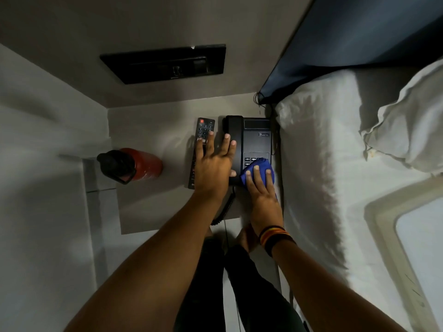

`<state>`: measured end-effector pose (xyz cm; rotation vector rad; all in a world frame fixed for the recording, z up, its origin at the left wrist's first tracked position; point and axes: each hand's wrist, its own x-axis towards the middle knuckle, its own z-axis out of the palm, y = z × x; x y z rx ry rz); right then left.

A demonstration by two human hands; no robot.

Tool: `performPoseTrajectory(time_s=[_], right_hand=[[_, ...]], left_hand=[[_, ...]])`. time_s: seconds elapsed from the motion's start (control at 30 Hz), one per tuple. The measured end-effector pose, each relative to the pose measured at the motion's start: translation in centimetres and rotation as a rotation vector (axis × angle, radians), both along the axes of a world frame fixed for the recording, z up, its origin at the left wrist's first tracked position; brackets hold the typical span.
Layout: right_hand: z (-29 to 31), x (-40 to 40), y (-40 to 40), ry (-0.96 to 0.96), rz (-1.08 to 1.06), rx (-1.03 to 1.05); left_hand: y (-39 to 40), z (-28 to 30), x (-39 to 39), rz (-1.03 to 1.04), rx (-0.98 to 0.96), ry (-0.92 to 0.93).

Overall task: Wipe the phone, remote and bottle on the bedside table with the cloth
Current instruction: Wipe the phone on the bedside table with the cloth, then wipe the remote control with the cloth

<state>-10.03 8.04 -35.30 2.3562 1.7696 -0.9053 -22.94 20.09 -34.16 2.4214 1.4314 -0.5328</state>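
Observation:
A black desk phone (254,140) stands at the right side of the grey bedside table (148,207). My right hand (262,197) presses a blue cloth (260,167) onto the phone's keypad, covering most of the keys. My left hand (213,168) lies flat with fingers spread, its fingertips on the handset and its palm over the lower part of the black remote (203,130), which lies just left of the phone. A red bottle (143,164) with a black lid lies on its side at the table's left edge, apart from both hands.
A bed with a white sheet (318,164) and pillow (407,130) runs along the table's right side, with a dark headboard (359,37) behind. A black panel (165,63) is set in the wall above the table. The phone's coiled cord (223,209) hangs off the front edge.

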Motion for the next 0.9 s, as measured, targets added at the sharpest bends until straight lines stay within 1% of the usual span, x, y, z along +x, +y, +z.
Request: performPoseTrajectory(time_s=[0.03, 0.1, 0.13, 0.17, 0.2, 0.23, 0.3, 0.37, 0.47, 0.53, 0.63, 0.73, 0.77, 0.83, 0.9], right_hand=[[0.3, 0.1, 0.1, 0.013, 0.005, -0.006], [1.2, 0.6, 0.6, 0.048, 0.0, -0.013], [1.9, 1.0, 0.9, 0.095, -0.061, -0.024], [2.8, 1.4, 1.1, 0.156, -0.174, -0.021], [3.7, 1.9, 1.2, 0.211, -0.304, 0.006], [4.5, 2.2, 1.5, 0.245, -0.409, 0.053], [6.1, 2.3, 2.8, 0.248, -0.491, 0.189], [7.2, 1.7, 5.0, 0.271, -0.48, 0.293], [7.9, 0.3, 8.8, 0.37, -0.431, 0.321], [7.8, -0.8, 10.5, 0.432, -0.399, 0.305], [7.5, -2.0, 11.8, 0.489, -0.427, 0.29], [7.5, -2.6, 12.2, 0.519, -0.488, 0.259], [7.6, -2.7, 12.4, 0.529, -0.505, 0.249], [7.8, -2.7, 12.9, 0.556, -0.529, 0.227], [8.1, -2.8, 13.8, 0.588, -0.529, 0.219]], left_hand=[[-0.1, 0.0, -0.1, 0.019, -0.014, -0.046], [-0.6, 0.2, -0.9, 0.152, -0.074, -0.256], [-0.9, 0.2, -1.4, 0.253, -0.092, -0.38], [-1.4, 0.2, -2.2, 0.368, -0.079, -0.475], [-1.8, 0.2, -3.0, 0.487, -0.036, -0.525], [-2.3, 0.0, -3.8, 0.594, 0.01, -0.527], [-3.2, -0.5, -5.0, 0.739, 0.026, -0.449], [-3.7, -1.1, -5.5, 0.799, -0.05, -0.377], [-3.5, -1.8, -5.4, 0.878, -0.129, -0.338], [-3.0, -2.1, -5.2, 0.952, -0.165, -0.401], [-1.7, -2.3, -5.2, 1.016, -0.287, -0.536], [-1.4, -2.6, -6.2, 1.037, -0.369, -0.558], [-1.6, -2.6, -6.7, 1.057, -0.412, -0.599], [-2.2, -2.1, -7.5, 1.127, -0.541, -0.791], [-3.1, -1.3, -8.2, 1.167, -0.625, -0.979]])
